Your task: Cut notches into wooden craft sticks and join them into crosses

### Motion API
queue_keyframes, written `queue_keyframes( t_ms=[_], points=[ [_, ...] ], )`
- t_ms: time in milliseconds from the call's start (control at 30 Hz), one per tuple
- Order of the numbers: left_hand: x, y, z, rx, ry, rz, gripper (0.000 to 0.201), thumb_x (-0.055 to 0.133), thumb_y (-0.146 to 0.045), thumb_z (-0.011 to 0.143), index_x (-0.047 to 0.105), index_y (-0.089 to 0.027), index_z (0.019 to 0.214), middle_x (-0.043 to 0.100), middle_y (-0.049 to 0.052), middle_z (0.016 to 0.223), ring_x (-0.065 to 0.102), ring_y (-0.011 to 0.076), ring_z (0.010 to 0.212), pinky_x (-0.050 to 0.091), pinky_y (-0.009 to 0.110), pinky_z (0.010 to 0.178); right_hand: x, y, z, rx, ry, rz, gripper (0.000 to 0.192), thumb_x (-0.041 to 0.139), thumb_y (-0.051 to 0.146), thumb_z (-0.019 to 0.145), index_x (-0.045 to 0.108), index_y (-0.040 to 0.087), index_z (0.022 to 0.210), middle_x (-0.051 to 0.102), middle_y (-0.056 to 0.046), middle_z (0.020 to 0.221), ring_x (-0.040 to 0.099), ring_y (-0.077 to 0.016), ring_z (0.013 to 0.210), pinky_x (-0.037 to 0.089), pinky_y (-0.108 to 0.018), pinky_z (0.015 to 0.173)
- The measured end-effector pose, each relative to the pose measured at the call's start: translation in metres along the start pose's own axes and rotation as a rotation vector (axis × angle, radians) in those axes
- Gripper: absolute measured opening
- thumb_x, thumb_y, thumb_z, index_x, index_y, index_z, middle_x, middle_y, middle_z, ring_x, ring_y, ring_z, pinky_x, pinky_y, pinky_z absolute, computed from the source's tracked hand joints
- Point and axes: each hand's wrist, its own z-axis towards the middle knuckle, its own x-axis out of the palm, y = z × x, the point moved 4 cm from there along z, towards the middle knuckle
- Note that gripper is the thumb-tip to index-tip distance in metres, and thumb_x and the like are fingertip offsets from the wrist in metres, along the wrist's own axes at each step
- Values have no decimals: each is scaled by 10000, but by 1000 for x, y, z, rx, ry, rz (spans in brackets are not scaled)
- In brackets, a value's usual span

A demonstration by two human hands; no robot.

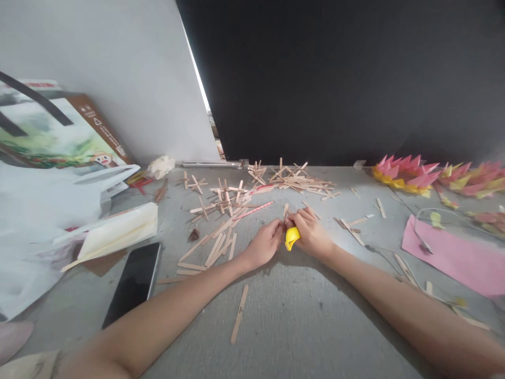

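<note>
My left hand [265, 243] and my right hand [311, 231] meet at the middle of the grey table [292, 316]. The right hand grips a small yellow tool [291, 237], its rounded end sticking out below the palm. Both hands' fingertips pinch a short wooden stick [285, 211] between them; most of it is hidden by the fingers. Loose wooden craft sticks [215, 245] lie just left of my left hand. Further back lie glued stick crosses [224, 197] and a heap of sticks [300, 181].
A black phone [134, 281] lies at the front left beside a cream paper bag [118, 231] and a printed box [59, 131]. Pink and yellow paper flowers [406, 173], a pink sheet [453, 258] and a white cable [422, 226] are at the right. One stick [239, 313] lies near my forearm.
</note>
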Motion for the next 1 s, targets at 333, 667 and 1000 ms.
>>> queue_keyframes(
  t_ms=[333,667,1000],
  points=[
    [-2,8,2,-74,-104,-276,463,507,-674,1000,493,-214,955,370,-96,623,355,83,454,289,217,463,-7,-15,0,263,-170,100,201,579,273,1060,607,219,868,617,-17,740,546,-197,706,394,-392,788],
    [-10,9,3,-75,-204,-271,511,557,-679,974,614,-175,1036,321,-102,578,283,80,439,239,228,448,-16,-15,-14,457,-243,378,520,322,589,1096,721,257,1065,672,-61,870,667,-259,841,507,-412,751],
    [-14,5,1,-64,-246,-16,366,540,-512,995,671,-175,935,433,-63,549,407,114,489,300,238,509,-11,-6,-9,698,-215,650,288,663,513,1000,704,248,1104,717,-4,728,648,-155,514,552,-297,546]
  ],
)
